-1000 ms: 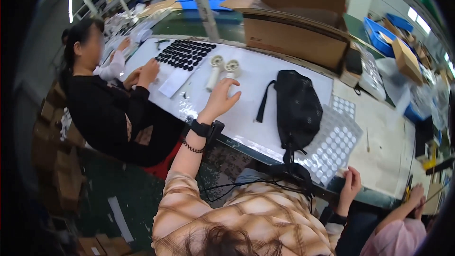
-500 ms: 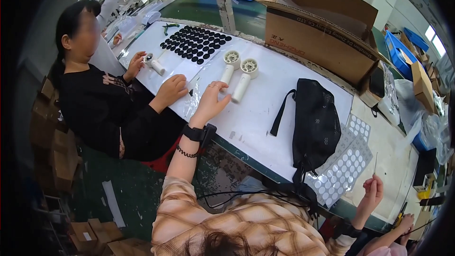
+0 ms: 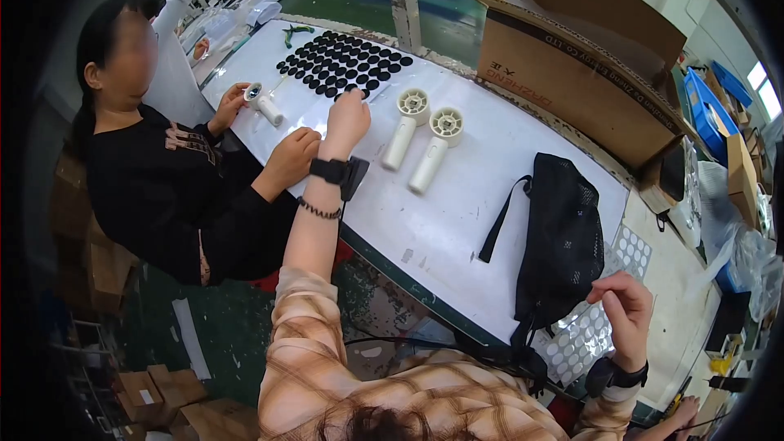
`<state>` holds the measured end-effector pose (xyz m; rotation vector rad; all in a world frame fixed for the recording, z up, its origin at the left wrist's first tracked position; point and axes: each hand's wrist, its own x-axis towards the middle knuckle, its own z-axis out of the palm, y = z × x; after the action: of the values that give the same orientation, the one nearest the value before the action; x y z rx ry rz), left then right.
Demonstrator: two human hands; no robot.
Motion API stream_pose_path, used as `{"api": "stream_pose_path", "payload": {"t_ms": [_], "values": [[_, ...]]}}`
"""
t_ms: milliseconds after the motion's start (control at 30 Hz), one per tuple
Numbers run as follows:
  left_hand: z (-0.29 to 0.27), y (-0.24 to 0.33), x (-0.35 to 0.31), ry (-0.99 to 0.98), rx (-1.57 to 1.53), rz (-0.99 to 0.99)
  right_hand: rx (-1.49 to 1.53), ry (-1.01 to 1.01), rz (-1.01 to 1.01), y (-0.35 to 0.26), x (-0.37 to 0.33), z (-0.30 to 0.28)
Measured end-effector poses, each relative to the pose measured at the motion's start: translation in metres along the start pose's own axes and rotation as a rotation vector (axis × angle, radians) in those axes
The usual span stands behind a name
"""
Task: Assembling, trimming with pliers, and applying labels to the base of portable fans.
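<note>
My left hand (image 3: 349,121) reaches to the near edge of several rows of round black discs (image 3: 347,63) on the white table cover. Its fingers are bunched at the closest discs; whether one is between them is hidden. Just right of it lie two white handheld fans (image 3: 401,144) (image 3: 429,162) with open, spoked round heads. My right hand (image 3: 629,314) hovers by the right side of a black mesh bag (image 3: 559,241), fingers curled and thumb drawn in. What it holds, if anything, is too small to make out. Below it are sheets of round white stickers (image 3: 576,349).
On the left a co-worker (image 3: 147,171) handles another white fan (image 3: 265,106). Green-handled pliers (image 3: 296,33) lie beyond the discs. A metal post (image 3: 402,4) and a large open cardboard box (image 3: 572,65) stand along the far edge. Plastic bags (image 3: 747,265) are heaped at right.
My left hand has left the fans and moved left and away to the black discs. My right hand has come in toward the bag; the thin stick seen in it earlier no longer shows.
</note>
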<state>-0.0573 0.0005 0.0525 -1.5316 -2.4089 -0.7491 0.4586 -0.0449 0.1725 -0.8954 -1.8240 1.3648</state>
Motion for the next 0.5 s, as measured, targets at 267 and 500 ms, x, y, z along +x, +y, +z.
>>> {"api": "stream_pose_path", "payload": {"t_ms": [267,500], "values": [[0.03,-0.015,0.033,-0.075,0.232,-0.185,-0.214,-0.318,-0.068,-0.01,0.049,0.02],[0.028,-0.018,0.03,-0.053,0.252,-0.2,-0.225,-0.491,-0.134,-0.01,0.069,0.036]]}}
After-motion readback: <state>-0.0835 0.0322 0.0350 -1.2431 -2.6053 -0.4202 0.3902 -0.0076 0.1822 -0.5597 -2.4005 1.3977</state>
